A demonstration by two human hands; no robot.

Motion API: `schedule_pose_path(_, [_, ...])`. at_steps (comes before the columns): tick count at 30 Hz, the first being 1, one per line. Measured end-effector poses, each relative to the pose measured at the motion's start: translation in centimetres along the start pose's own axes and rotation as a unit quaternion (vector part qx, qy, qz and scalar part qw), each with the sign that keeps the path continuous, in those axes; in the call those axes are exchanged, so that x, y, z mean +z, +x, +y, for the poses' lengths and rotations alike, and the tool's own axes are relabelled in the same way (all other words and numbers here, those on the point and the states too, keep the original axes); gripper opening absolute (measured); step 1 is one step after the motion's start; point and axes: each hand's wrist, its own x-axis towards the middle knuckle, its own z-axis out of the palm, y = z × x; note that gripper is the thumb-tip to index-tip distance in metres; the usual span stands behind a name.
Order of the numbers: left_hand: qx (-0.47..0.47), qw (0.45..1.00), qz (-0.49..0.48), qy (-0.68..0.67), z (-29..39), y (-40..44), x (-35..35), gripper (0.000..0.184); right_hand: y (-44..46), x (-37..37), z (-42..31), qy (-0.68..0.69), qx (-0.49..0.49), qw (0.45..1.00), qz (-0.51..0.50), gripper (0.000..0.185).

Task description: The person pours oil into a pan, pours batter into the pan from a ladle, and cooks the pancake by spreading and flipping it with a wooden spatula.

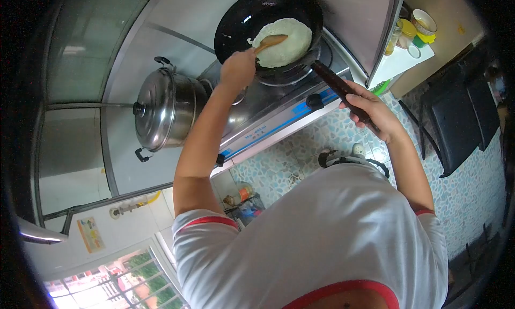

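My left hand [238,70] grips a wooden spatula [272,40] against the pale batter [285,42] inside the wok [233,29], over the stove's [254,113] right end; my right hand's [371,106] grip is closed around the dark handle [343,91].

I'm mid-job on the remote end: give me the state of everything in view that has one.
Wok: uncovered, pale flat round inside.
Pale flat round: spread out, in one piece.
Wooden spatula: in left hand, blade against the round.
Wok handle: gripped by right hand.
Steel pot: lid on.
Stove: flame not visible; can't tell whether lit.
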Motion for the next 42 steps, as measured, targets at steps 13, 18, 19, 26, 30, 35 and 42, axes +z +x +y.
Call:
schedule_pose_path(13, [-0.231, 0.918, -0.065, -0.317, -7.4, 2.3, -0.2, 0.035, 0.1, 0.0, 0.0, 0.008, -0.010, 1.000, 0.006, 0.051])
schedule_pose_path(18, [-0.076, 0.973, 0.108, -0.188, -9.9, 3.9, 1.3, 0.031, 0.0, 0.1, 0.2, 0.010, -0.004, 1.000, 0.018, 0.053])
schedule_pose_path(19, [-0.062, 0.975, 0.138, -0.166, -9.0, 3.9, 0.4, 0.030, 0.0, 0.1, 0.1, 0.009, -0.005, 1.000, 0.015, 0.055])
schedule_pose_path(26, [0.020, 0.999, 0.029, -0.017, -2.1, 1.8, 0.2, 0.030, 0.0, 0.2, 0.1, 0.005, -0.008, 1.000, 0.018, 0.051])
schedule_pose_path(30, [0.013, 1.000, 0.000, 0.011, -3.1, 1.4, 1.0, 0.031, 0.0, 0.1, 0.2, 0.002, -0.008, 1.000, 0.015, 0.053])
schedule_pose_path(35, [0.004, 0.999, 0.012, 0.038, -4.4, -0.5, -1.2, 0.030, 0.0, 0.2, 0.0, 0.006, -0.008, 1.000, 0.008, 0.054])
schedule_pose_path(42, [0.015, 0.999, -0.034, 0.032, -2.6, -3.9, -2.4, 0.029, 0.0, 0.1, 0.2, 0.008, -0.010, 1.000, 0.005, 0.052])
